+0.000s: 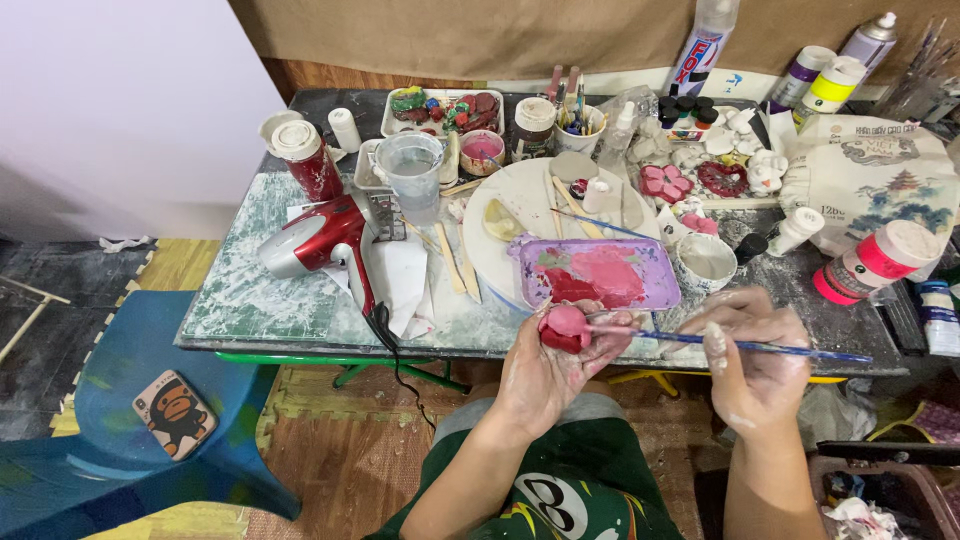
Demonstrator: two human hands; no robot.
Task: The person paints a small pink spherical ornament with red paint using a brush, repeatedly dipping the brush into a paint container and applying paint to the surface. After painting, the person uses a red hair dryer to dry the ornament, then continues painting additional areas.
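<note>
my left hand wraps tight around the small pink figure, tipping it up so the blue brush, pinched in my right hand, can reach it.

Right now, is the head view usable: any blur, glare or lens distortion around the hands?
Head view: light is even and soft, shadows faint. The left hand holding the pink figurine and the right hand with the brush are sharp, no motion blur. Wide-angle bending shows at the table edges and corners. Mild glare on the red hairdryer.
</note>
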